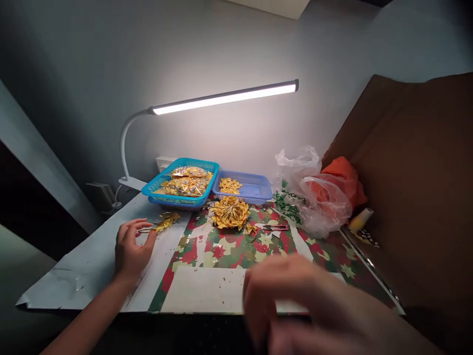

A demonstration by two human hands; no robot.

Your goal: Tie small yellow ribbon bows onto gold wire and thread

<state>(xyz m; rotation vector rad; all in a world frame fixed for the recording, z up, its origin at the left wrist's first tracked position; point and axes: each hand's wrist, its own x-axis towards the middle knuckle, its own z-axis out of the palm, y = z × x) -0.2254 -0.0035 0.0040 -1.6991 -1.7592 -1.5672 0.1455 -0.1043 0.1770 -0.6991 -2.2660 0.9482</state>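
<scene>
Left of the gold rosette (231,213), the left hand (133,249) rests at the counter (88,268), thumb and fingers bent about the near end of a gold ribbon piece (167,222); whether they grip it is not discernible. The piece extends from the fingertips, its long axis directed toward the rosette; the left hand is nearer to it. On the person's side of the rosette, to its right, the right hand (284,286) is curled and blurred; its contents are not discernible. Behind the rosette stands a purple tray (258,186).
</scene>
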